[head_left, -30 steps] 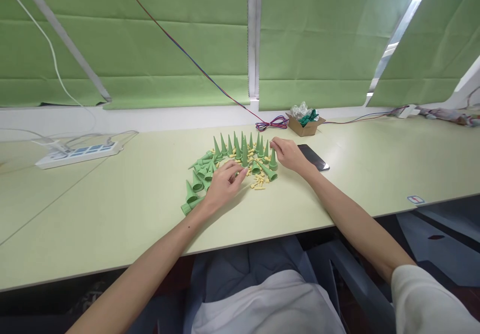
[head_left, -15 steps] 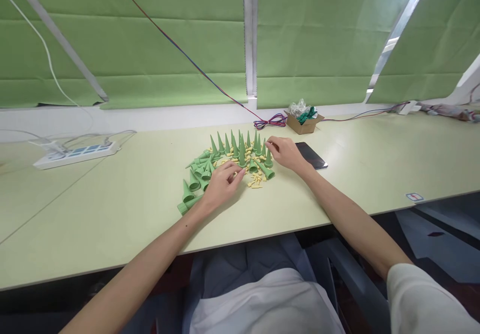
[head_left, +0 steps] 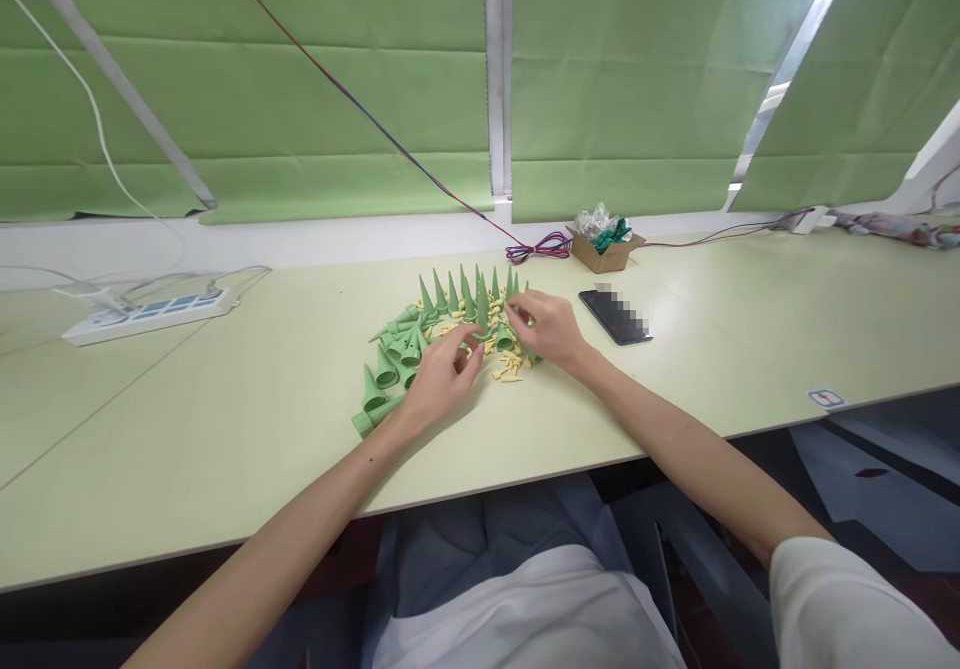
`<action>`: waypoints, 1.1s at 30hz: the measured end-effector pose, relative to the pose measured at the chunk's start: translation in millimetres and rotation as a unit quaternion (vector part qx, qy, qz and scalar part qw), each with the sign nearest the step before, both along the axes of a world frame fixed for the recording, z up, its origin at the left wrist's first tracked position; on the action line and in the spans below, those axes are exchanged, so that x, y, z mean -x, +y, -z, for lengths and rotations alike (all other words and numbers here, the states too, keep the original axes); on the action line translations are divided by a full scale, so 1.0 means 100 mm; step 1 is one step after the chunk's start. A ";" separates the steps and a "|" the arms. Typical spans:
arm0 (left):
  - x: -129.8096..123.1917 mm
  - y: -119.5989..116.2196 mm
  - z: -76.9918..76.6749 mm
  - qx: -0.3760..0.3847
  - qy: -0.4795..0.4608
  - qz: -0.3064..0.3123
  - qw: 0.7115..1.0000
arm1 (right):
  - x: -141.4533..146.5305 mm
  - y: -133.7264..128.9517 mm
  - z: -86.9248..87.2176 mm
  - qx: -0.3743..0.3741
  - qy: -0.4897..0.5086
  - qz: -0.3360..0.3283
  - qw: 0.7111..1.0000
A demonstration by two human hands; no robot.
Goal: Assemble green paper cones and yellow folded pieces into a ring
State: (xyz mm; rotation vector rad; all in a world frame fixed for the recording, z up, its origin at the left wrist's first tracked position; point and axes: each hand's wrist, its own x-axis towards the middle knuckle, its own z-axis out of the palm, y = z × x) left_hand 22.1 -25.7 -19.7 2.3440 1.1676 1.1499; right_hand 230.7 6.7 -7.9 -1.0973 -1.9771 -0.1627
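**Green cones (head_left: 441,299) and yellow pieces (head_left: 512,379) crowd the middle of a pale table (head_left: 225,429)**

From where I stand, green blinds (head_left: 637,109) fill the wall behind. The table runs the width of the view beneath them. A red-and-blue cable (head_left: 375,124) slants down across the blinds and ends in a coil (head_left: 541,248) at the table's back edge. A white power strip (head_left: 97,331) with leads plugged in lies well off to the person's left. Nearer, just beyond the right hand (head_left: 546,324), a dark flat device (head_left: 604,314) lies on the tabletop.

A small cardboard box (head_left: 600,259) stands open beside the coil, filled with crumpled clear plastic (head_left: 592,221) and something dark green (head_left: 611,236).

The two hands are apart, on either side of the yellow pieces. The left hand (head_left: 446,374) has thumb and fingers curled near an upright cone; the right has its fingertips drawn in at the cones on that side. I cannot tell whether either holds anything. Both block some cones from sight.

The cones stand along the back and lie tumbled to the left, several showing hollow mouths. The yellow pieces, smallest of all, scatter between and in front of them.
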 end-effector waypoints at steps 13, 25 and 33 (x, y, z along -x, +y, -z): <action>0.01 0.01 0.00 -0.032 0.017 0.002 0.999 | 0.04 0.00 0.04 0.156 -0.145 0.006 0.977; 0.02 0.02 0.00 -0.040 0.031 0.006 0.999 | -0.01 0.03 0.06 0.172 -0.142 -0.018 0.975; 0.01 0.02 0.00 -0.036 0.028 0.006 0.999 | 0.02 0.00 0.04 0.138 -0.079 -0.028 0.987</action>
